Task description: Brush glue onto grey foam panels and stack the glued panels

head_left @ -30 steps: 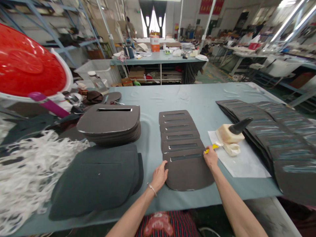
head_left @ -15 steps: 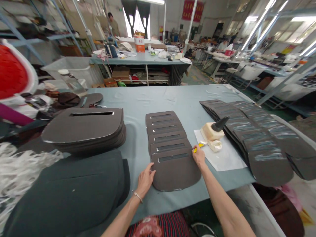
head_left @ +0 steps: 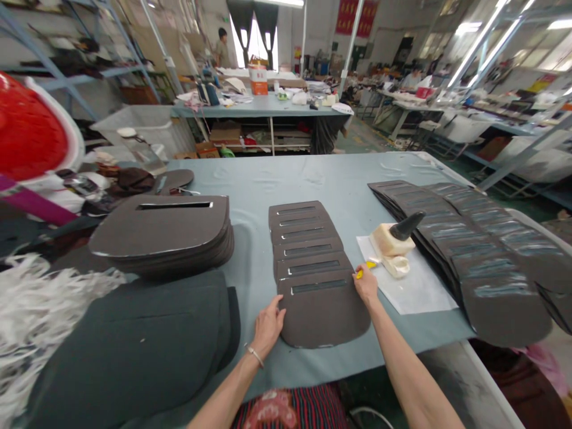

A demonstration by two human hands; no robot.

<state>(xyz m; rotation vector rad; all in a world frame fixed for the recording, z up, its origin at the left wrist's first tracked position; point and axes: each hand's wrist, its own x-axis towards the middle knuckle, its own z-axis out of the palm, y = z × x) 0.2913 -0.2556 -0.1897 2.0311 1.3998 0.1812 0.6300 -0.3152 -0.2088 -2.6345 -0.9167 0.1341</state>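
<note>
Several dark brown panels [head_left: 324, 319] with slots lie overlapped like steps on the table in front of me. My left hand [head_left: 269, 325] rests its fingertips on the left edge of the nearest panel, thumb and fingers apart. At that panel's right edge, my right hand [head_left: 367, 286] is closed round a yellow-handled brush [head_left: 360, 274], its pale tip pointing away to the right. Beside it, a cream squeeze bottle [head_left: 388, 240] with a black cone nozzle [head_left: 407, 226] lies on a white sheet [head_left: 413, 295]. A crumpled cream piece [head_left: 397, 267] sits against the bottle.
To the left stand a stack of slotted brown panels [head_left: 165, 229] and a pile of dark green-grey panels [head_left: 147, 333], with white strips [head_left: 27, 322] beyond. More overlapped panels [head_left: 496, 280], with shiny streaks by their slots, lie along the right. A person [head_left: 222, 47] is in the background.
The view has turned slightly left, so everything sits a little further right in the picture. Both hands keep nearly the same places on the nearest panel, and the right hand still holds the brush.
</note>
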